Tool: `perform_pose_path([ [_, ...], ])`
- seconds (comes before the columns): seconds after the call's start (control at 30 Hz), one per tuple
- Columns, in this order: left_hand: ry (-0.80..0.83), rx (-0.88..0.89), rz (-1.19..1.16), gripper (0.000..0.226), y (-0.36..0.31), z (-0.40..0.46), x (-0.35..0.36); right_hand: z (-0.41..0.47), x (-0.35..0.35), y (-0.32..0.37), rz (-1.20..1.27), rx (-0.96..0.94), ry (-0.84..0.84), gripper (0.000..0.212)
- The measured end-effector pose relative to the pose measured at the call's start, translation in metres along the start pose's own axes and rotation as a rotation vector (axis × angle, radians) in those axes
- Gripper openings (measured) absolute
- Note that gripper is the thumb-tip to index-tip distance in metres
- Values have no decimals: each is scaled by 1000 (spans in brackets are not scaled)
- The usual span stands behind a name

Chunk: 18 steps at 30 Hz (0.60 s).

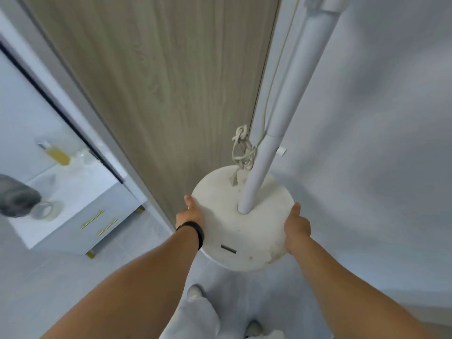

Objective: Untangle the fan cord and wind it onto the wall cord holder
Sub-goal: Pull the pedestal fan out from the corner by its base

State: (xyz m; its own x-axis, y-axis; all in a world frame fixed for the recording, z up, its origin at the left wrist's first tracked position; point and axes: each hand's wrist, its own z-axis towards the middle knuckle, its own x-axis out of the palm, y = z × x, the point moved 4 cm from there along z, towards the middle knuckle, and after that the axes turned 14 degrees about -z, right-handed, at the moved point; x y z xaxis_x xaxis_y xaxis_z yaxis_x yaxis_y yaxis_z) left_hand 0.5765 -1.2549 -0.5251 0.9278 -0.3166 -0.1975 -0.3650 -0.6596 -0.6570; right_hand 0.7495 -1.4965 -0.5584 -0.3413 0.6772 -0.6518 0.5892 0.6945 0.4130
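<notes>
A: Item, fan base (244, 228): the left hand (192, 214) and right hand (297, 228) are clasping opposite rim edges, thumbs lying on top, fingers hidden underneath.

B: Item, fan cord (242, 149): it is hanging in a knotted clump beside the pole (259, 172), its plug (233, 179) dangling just over the base. No wall cord holder is showing.

A: Risk: the tall fan is likely tipping if one grip is slipping.

B: Also, the swinging knot may be tightening or snagging the pole.

Both bare arms reach forward, the left hand (190, 214) and the right hand (296, 228) set opposite each other, thumbs up, a black band on the left wrist.
</notes>
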Motion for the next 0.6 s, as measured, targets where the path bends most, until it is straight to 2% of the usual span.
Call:
perform_pose_path([
  [0.13,28,18,-14,83,-10,-45,-43,-56,-18,-4,-26,-97,34,75],
  [0.3,55,103,37,84,4,-77,-78,-95,-39,-28,2,-67,-2,84],
  [0.4,53,95,16,83,15,-96,-106,-123,-46,-44,-6,-74,15,85],
  [0.6,41,75,-37,83,29,-120,-164,-190,-47,-62,-89,-226,38,63],
])
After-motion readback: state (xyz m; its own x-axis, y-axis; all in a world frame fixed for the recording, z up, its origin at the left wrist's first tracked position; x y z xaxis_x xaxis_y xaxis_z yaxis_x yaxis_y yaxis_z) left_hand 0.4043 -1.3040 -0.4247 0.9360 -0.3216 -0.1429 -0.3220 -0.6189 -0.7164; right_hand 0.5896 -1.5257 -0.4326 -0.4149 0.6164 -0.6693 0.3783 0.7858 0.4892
